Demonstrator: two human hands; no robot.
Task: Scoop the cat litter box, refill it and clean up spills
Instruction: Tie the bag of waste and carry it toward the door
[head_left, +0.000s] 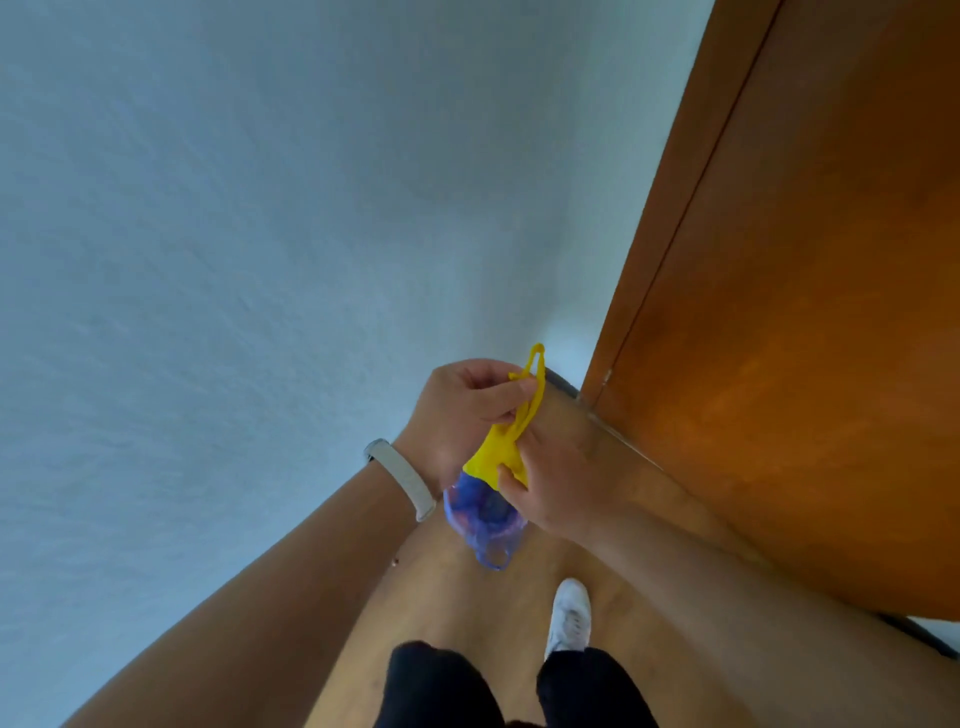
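Left of the fingers: pale wall (234, 234), nothing on it. Left hand (462, 410), pale band (400, 478) on its wrist, has fingers (498, 413) closed on the yellow handle loops (532, 387) of a bag, pulled up. Just under the fingers hangs the bag itself: yellow bag neck (491, 462) gathered tight, blue bag (480, 514) bulging below it, lumpy, probably the scooped waste, though contents are unclear. Right hand (550, 473) has fingers pinched shut on the yellow neck, just beside the left. Litter box not in view. Judgement: tie-off/closing step, scooping likely done, refill and spill cleanup not shown. To do it well: keep the neck pinched low while the left pulls the loops through, keep the bag upright, don't squeeze the blue part or thin film may split. Below the fingers: wooden floor (467, 623), a white shoe (571, 618), dark trousers. Right of the fingers: orange-brown door (805, 312), close. It looks shut, so a hand must come free to open it.
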